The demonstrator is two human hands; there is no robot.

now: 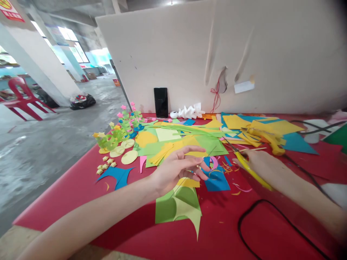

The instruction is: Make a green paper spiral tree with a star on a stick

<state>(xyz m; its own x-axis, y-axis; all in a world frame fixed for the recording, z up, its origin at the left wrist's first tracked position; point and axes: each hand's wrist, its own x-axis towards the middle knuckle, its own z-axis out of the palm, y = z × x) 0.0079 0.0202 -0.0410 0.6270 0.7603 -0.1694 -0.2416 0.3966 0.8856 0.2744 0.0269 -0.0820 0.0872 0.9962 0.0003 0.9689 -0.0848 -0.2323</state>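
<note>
My left hand [177,168] hovers palm down with its fingers spread, just above a blue paper scrap [217,180] and a green and yellow cut sheet [179,206] on the red table [81,187]. Nothing sits clearly in its grasp. My right hand [261,164], blurred, is closed on yellow-handled scissors [249,168]. Their dark blades point away toward the pile of coloured paper sheets [189,139]. Thin paper slivers [230,168] lie between the two hands.
A yellow glue gun [267,139] lies on yellow paper behind my right hand. A black cable [271,220] loops at the near right. Green paper decorations [119,133] and pale discs [129,157] sit at left. A black phone [161,102] leans on the white board [189,54].
</note>
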